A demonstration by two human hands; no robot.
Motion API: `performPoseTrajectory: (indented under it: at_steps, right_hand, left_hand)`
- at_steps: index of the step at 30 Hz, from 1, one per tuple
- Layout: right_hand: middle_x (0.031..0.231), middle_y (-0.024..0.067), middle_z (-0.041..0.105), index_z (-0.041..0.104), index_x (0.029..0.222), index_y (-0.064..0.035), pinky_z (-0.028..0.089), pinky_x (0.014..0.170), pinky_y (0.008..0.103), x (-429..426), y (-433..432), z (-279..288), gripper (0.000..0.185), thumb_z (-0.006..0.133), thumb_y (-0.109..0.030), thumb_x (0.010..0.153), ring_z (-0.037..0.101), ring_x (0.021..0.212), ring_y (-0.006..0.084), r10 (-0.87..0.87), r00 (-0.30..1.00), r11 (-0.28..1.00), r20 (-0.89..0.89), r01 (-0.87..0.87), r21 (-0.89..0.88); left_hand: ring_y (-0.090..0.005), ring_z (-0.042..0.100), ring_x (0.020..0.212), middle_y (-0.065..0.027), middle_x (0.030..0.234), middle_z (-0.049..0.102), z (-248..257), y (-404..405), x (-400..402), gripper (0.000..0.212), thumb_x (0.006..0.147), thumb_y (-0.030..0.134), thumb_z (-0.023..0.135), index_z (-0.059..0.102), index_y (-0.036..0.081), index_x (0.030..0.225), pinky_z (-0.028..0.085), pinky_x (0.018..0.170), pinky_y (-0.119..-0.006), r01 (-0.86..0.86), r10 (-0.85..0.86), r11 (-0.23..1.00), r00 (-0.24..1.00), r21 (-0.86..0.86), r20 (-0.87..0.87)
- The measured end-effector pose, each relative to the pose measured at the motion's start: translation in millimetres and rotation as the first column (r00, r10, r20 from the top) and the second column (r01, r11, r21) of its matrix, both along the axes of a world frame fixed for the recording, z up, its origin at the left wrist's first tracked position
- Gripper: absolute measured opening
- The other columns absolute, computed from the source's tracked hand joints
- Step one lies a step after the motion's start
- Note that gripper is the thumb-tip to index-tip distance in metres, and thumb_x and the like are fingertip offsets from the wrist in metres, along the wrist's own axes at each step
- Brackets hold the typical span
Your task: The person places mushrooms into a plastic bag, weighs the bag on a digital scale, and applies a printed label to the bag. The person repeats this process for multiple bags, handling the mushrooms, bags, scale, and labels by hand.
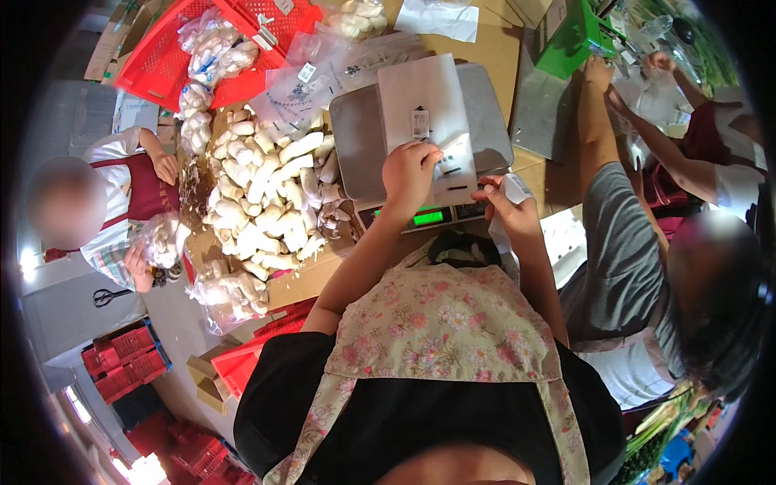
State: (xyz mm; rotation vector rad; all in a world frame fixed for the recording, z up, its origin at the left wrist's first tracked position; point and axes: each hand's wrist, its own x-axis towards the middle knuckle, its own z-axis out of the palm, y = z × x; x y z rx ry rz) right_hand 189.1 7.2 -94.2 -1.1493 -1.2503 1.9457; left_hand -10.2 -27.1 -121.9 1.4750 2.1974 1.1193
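Observation:
A stack of flat clear plastic bags point(418, 85) lies across the steel platform of a digital scale point(357, 133). One printed label point(419, 123) is on the top bag. My left hand point(412, 176) rests over the bags with its fingers curled and fingertips at the plastic, where creases show; whether it pinches the film is unclear. At the scale's lower right, my right hand point(515, 209) holds a strip of labels point(517, 188), one label lying over its fingers and the strip hanging below. The scale's green display is lit, partly behind my left forearm.
Left of the scale is a heap of king oyster mushrooms point(260, 194). A filled bag point(233, 294) sits at the table edge. Behind stands a red crate point(224, 79) with bagged mushrooms. One co-worker point(139, 188) is at the left; others work at the right near a green machine point(570, 39).

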Motion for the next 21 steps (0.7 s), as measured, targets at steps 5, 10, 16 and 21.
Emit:
performPoseTrajectory:
  at_steps: [5, 10, 16, 21]
  right_hand:
    - [0.085, 0.0057, 0.064, 0.058, 0.106, 0.0014, 0.043, 0.057, 0.0218, -17, 8, -3, 0.027, 0.063, -0.019, 0.090, 0.051, 0.060, 0.0077, -0.030, 0.999, 0.996, 0.038, 0.027, 0.089]
    - [0.078, 0.0027, 0.059, 0.056, 0.092, -0.0005, 0.043, 0.049, 0.0238, -55, 26, -28, 0.018, 0.069, -0.009, 0.083, 0.053, 0.062, 0.0078, -0.083, 0.992, 0.979, 0.098, 0.062, 0.194]
    - [0.067, -0.0014, 0.053, 0.054, 0.085, -0.0051, 0.039, 0.047, 0.0240, -56, 35, -46, 0.016, 0.068, 0.001, 0.081, 0.046, 0.053, 0.0065, -0.082, 0.996, 0.989, -0.038, 0.086, 0.118]
    - [0.071, -0.0004, 0.055, 0.056, 0.085, -0.0052, 0.041, 0.047, 0.0241, -48, 34, -44, 0.014, 0.068, -0.001, 0.082, 0.051, 0.055, 0.0077, -0.061, 0.998, 0.998, 0.007, 0.061, 0.014]
  left_hand:
    - [-0.0312, 0.062, 0.075, -0.0125, 0.083, 0.065, -8, -4, -10, 0.016, 0.084, 0.018, 0.062, 0.067, 0.002, 0.086, 0.048, 0.065, -0.036, -0.004, 0.006, 0.999, 1.000, 0.039, -0.030]
    - [-0.0328, 0.062, 0.077, -0.0136, 0.086, 0.066, 7, -6, -10, 0.018, 0.086, 0.019, 0.060, 0.067, 0.003, 0.089, 0.048, 0.067, -0.036, 0.047, -0.047, 0.999, 0.999, -0.003, -0.021]
    - [-0.0261, 0.064, 0.075, -0.0105, 0.083, 0.067, 22, -7, -41, 0.011, 0.087, 0.011, 0.060, 0.066, 0.003, 0.087, 0.048, 0.066, -0.034, -0.136, 0.142, 0.984, 0.989, 0.112, -0.044]
    - [-0.0281, 0.064, 0.076, -0.0146, 0.085, 0.067, 84, 8, -123, 0.013, 0.084, 0.000, 0.056, 0.067, 0.001, 0.090, 0.050, 0.071, -0.034, -0.142, 0.349, 0.860, 0.864, 0.490, -0.362]
